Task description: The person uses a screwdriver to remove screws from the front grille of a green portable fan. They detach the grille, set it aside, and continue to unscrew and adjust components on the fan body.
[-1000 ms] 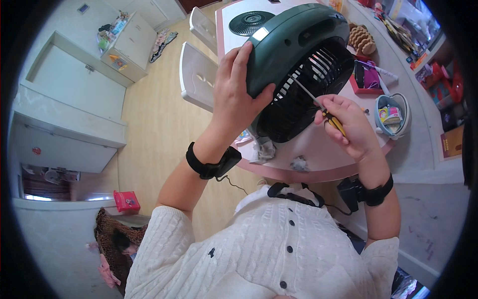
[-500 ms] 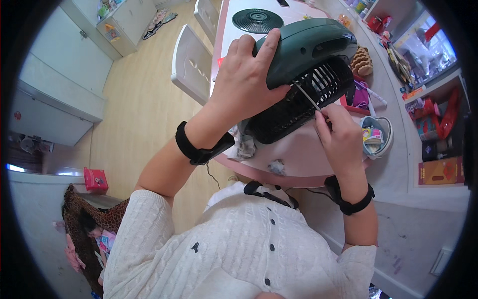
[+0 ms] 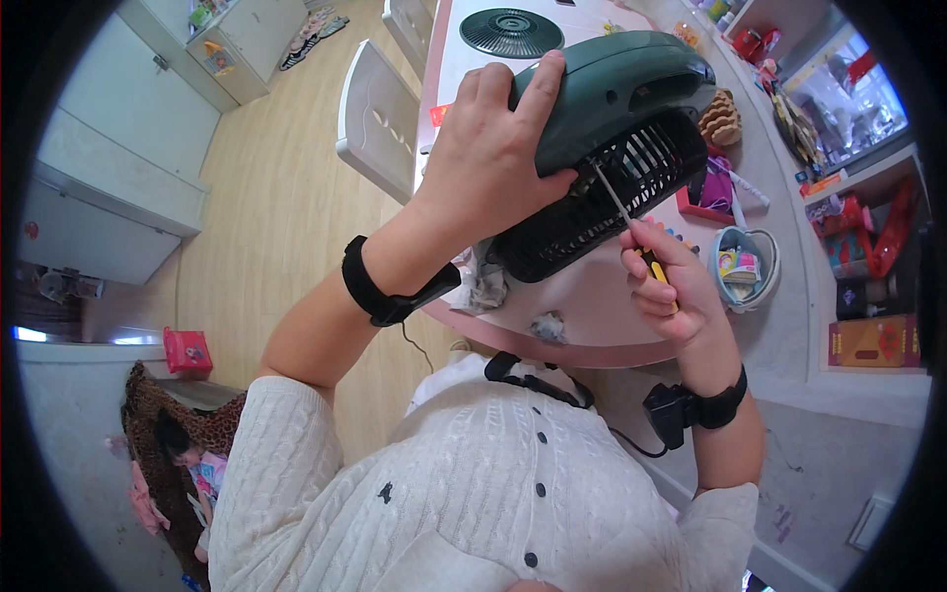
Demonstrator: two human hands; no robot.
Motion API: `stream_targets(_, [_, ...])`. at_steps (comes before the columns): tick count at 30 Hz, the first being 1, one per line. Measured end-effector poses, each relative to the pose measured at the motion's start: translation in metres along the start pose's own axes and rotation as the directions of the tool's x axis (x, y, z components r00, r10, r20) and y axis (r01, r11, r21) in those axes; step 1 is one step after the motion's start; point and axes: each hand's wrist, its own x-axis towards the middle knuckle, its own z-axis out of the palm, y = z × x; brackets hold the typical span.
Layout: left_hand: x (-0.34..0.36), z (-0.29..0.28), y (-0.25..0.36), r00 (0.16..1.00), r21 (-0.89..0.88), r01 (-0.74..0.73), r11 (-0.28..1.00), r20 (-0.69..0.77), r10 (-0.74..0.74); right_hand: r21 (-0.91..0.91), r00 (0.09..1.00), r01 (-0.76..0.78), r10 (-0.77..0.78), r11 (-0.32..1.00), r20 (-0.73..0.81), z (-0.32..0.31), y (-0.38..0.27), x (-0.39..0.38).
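A dark green appliance housing (image 3: 617,84), which looks like part of a fan, is tilted up over the table, its black slatted cage (image 3: 557,237) facing down toward me. My left hand (image 3: 493,148) grips the housing's left side, fingers over the top and thumb by the cage's edge. In my right hand (image 3: 686,281) is a screwdriver (image 3: 655,266) with a yellow and black handle. Its thin metal shaft points up into the gap between housing and cage; the tip's exact contact is hard to make out. A round dark green grille (image 3: 511,34) lies flat farther back.
Grey fluff (image 3: 547,328) and a crumpled greyish wad (image 3: 486,286) lie near the pink table edge (image 3: 592,353). Rightward are a light blue basket (image 3: 745,266), a red tray (image 3: 706,207) and a stacked brown wavy object (image 3: 721,118). White chairs (image 3: 378,123) stand at left.
My right hand has turned and shifted slightly down, so the yellow and black screwdriver handle now shows. The shaft stands steeper. The housing has moved slightly right, with my left hand still on it.
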Motion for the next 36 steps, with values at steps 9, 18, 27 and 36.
stream_targets(9, [-0.008,0.0,0.045,0.898,0.036,-0.437,0.899,-0.037,0.439,-0.157,0.99,0.141,-0.142,0.977,0.001,-0.009,-0.002,0.0])
stream_targets(18, [-0.007,0.026,0.059,0.865,-0.193,-0.474,0.859,0.077,0.495,-0.582,0.753,0.565,-0.654,0.584,0.075,0.008,0.021,-0.026])
stream_targets(27, [0.005,-0.008,0.008,0.907,-0.133,-0.347,0.928,-0.299,0.297,-0.735,0.276,0.035,-0.7,-0.678,0.659,-0.01,0.034,-0.025])
stream_targets(36, [0.003,0.003,-0.026,0.998,-0.447,0.045,0.893,0.065,-0.018,-0.65,0.266,0.075,-0.613,-0.757,0.744,-0.011,0.017,-0.02])
